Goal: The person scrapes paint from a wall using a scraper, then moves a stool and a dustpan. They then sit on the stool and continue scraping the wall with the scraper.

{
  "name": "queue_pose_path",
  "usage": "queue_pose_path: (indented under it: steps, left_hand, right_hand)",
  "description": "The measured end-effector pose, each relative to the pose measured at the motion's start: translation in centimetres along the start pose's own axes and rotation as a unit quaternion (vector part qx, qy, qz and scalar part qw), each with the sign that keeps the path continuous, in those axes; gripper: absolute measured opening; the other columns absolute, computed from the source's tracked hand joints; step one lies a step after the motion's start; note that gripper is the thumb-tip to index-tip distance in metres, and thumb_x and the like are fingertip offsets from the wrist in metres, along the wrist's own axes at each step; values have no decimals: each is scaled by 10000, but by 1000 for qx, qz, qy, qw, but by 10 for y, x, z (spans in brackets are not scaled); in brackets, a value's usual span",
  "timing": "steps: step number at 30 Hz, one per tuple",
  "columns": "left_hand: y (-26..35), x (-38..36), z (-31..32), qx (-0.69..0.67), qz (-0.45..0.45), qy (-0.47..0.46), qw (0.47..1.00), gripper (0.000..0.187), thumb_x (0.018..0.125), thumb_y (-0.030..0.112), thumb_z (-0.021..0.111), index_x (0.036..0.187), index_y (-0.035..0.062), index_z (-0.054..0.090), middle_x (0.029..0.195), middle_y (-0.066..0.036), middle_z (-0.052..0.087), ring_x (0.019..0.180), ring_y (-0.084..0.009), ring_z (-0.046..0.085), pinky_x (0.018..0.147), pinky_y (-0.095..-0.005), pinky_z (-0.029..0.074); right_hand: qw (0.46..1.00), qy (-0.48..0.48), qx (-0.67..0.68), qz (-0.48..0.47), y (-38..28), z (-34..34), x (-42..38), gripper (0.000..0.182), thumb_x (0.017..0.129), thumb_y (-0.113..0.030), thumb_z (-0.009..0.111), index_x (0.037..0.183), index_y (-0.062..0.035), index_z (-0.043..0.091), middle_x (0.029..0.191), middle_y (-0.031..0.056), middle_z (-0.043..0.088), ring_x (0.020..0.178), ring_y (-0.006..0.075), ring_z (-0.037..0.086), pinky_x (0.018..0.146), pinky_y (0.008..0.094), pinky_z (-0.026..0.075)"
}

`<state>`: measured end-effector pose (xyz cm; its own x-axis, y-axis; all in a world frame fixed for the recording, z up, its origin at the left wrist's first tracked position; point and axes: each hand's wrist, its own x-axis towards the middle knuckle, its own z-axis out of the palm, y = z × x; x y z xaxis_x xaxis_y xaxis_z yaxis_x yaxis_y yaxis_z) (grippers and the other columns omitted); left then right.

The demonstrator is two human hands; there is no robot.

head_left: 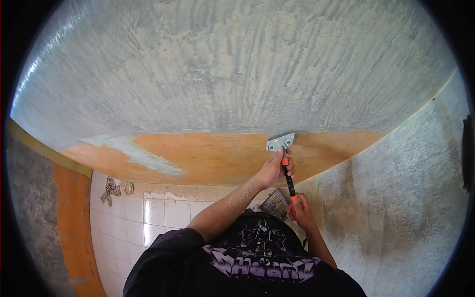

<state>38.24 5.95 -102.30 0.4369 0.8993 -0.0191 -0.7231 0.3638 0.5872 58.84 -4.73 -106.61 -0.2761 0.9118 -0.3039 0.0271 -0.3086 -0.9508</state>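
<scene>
A long-handled scraper with a black and orange handle and a wide metal head is held in both hands. My left hand is closed round the handle just below the head, with the thumb near the metal. Lower down, my right hand grips the orange end of the handle. The blade rests at the line where the rough grey wall surface meets the orange paint. A grey scraped streak crosses the orange band on the left.
White floor tiles lie below, with a crumpled cloth and a ring-shaped object by the wall. A printed box or packet is partly hidden beside my body. Side walls stand left and right.
</scene>
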Motion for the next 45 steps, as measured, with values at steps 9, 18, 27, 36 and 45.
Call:
queue_pose_path:
  steps: [9, 18, 27, 36, 45]
  left_hand:
    - [-8, 10, -5, 60, -16, 27, 998, 519, 1037, 582, 276, 1131, 94, 428, 743, -11, 382, 695, -166, 432, 737, -363, 445]
    - [-4, 6, -1, 79, 18, 58, 995, 512, 1037, 584, 290, 1058, 88, 415, 699, -13, 391, 637, -149, 437, 691, -331, 455]
    - [-5, 5, -5, 72, 9, 39, 997, 463, 1041, 570, 285, 1050, 130, 429, 728, -5, 374, 677, -154, 402, 709, -342, 415]
    - [-9, 11, -7, 81, 14, 49, 995, 457, 1043, 562, 294, 1018, 127, 429, 718, -5, 374, 666, -158, 404, 695, -341, 413]
    - [-6, 8, -2, 58, 33, 46, 997, 463, 1046, 558, 290, 1017, 116, 423, 694, -10, 394, 631, -149, 417, 669, -323, 430]
  right_hand:
    - [992, 60, -62, -93, 52, 3, 26, 277, 1050, -331, 472, 936, -83, 521, 569, -25, 441, 453, 43, 398, 428, 227, 327]
    - [989, 69, -82, -107, 49, 4, 36, 299, 1029, -318, 521, 888, -58, 565, 623, -53, 438, 562, 39, 422, 512, 228, 346]
    - [975, 101, -151, -130, 48, 13, 35, 310, 1026, -306, 517, 846, -55, 539, 615, -33, 454, 548, 55, 419, 503, 253, 353]
    - [973, 113, -151, -131, 44, 13, 35, 332, 1025, -319, 523, 842, -43, 550, 622, -34, 457, 570, 79, 424, 519, 272, 353]
    - [977, 114, -145, -106, 44, 10, 34, 329, 1013, -322, 549, 867, -31, 591, 610, -28, 461, 574, 81, 439, 532, 278, 372]
